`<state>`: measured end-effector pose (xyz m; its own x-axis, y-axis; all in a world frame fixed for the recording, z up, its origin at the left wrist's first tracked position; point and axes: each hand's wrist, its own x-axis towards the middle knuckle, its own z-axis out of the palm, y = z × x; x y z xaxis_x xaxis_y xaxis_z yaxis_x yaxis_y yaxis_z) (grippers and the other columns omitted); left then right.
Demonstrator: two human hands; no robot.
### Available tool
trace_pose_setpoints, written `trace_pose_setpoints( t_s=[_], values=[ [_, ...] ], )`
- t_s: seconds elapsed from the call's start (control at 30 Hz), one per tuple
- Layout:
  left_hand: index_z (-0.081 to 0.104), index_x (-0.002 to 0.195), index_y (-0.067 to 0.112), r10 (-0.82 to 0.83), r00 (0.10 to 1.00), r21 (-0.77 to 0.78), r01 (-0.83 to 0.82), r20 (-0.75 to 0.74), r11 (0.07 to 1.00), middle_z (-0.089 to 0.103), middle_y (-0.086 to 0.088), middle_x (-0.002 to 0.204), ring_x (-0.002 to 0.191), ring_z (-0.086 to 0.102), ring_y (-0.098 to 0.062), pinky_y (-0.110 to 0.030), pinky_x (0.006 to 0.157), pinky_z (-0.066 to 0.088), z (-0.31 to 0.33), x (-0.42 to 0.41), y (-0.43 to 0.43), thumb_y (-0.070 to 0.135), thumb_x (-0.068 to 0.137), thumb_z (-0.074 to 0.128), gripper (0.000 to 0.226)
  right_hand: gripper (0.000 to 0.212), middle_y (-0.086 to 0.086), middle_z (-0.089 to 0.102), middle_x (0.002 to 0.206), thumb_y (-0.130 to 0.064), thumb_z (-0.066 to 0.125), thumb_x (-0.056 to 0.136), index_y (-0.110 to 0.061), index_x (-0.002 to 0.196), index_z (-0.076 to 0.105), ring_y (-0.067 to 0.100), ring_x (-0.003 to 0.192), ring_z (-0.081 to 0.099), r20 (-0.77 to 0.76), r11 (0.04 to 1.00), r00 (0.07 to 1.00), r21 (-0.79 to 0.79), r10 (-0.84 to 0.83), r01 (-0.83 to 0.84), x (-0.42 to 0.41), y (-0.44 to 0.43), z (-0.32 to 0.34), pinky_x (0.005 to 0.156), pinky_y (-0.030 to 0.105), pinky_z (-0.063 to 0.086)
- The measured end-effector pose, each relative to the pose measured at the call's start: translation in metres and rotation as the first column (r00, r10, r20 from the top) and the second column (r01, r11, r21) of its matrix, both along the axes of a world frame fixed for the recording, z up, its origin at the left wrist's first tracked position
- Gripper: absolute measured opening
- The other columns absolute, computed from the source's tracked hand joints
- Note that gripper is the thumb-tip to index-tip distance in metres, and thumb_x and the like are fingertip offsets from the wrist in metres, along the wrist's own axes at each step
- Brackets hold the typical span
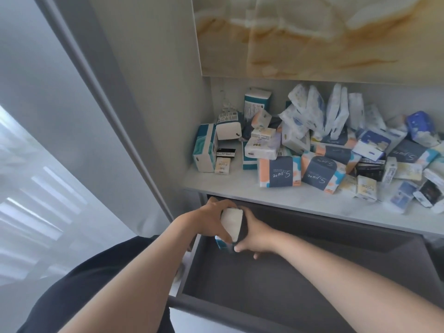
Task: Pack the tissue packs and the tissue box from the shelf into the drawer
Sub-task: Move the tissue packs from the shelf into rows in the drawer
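1. Both hands hold one tissue pack (231, 221) over the back left corner of the open drawer (276, 284).
2. The pack stands on end with its long axis close to upright. Its white end face points up, and its teal lower part dips below the drawer's rim.
3. The left hand (210, 221) grips the pack's left side with curled fingers. The right hand (255, 236) wraps its fingers round the dark band on the pack's right side.
4. The pack sits just beside the drawer's left wall and near its back wall. The dark grey floor is bare to the right and toward the front.
5. The shelf (228, 186) juts out just above the drawer's back edge, close over the hands.
6. The shelf is pale, with a loose heap of tissue packs (336, 145) across its middle and right, some standing, most lying flat or leaning.
7. A teal and white box (204, 147) stands upright at the shelf's left end, with bare surface in front of it.
8. A marble-patterned panel (312, 32) hangs above the shelf, a grey wall (144, 68) runs along the left, and a pale curtain (36, 164) is further left.
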<state>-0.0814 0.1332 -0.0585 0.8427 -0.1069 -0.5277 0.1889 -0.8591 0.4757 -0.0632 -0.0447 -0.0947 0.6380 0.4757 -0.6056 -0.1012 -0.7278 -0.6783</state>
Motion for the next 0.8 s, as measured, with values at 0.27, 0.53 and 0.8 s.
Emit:
trace_pose_setpoints(
  t_s=[0.27, 0.53, 0.8],
  values=[
    [0.038, 0.144, 0.025, 0.060, 0.987, 0.095, -0.075, 0.148, 0.993, 0.051, -0.004, 0.136, 0.120, 0.053, -0.023, -0.029, 0.098, 0.045, -0.037, 0.012, 0.011, 0.021, 0.078, 0.078, 0.077, 0.105, -0.003, 0.059, 0.120, -0.029, 0.084, 0.067, -0.029, 0.150, 0.020, 0.020, 0.103, 0.062, 0.093, 0.996, 0.992, 0.004, -0.087, 0.087, 0.030, 0.026, -0.051, 0.078, 0.035, 0.058],
    [0.043, 0.146, 0.026, 0.022, 0.999, 0.219, -0.015, -0.029, 0.976, 0.031, -0.007, 0.148, 0.133, 0.041, -0.027, -0.037, 0.111, 0.036, -0.053, 0.019, 0.019, 0.038, 0.086, 0.067, 0.066, 0.079, 0.008, 0.057, 0.127, -0.006, 0.079, 0.074, -0.021, 0.136, 0.034, 0.025, 0.112, 0.059, -0.089, 0.906, 0.915, 0.136, -0.393, 0.402, 0.042, 0.046, -0.102, 0.085, 0.040, 0.059],
    [0.059, 0.124, 0.010, -0.022, 1.000, 0.373, 0.019, 0.003, 0.928, 0.060, -0.006, 0.127, 0.108, 0.058, -0.024, -0.034, 0.089, 0.050, 0.016, 0.058, 0.009, 0.038, 0.094, 0.054, 0.041, 0.063, 0.004, 0.061, 0.129, -0.011, 0.067, 0.084, -0.017, 0.143, 0.046, 0.018, 0.115, 0.059, 0.078, 0.999, 0.995, -0.001, 0.054, -0.054, 0.052, 0.031, -0.066, 0.088, 0.022, 0.045]
  ],
)
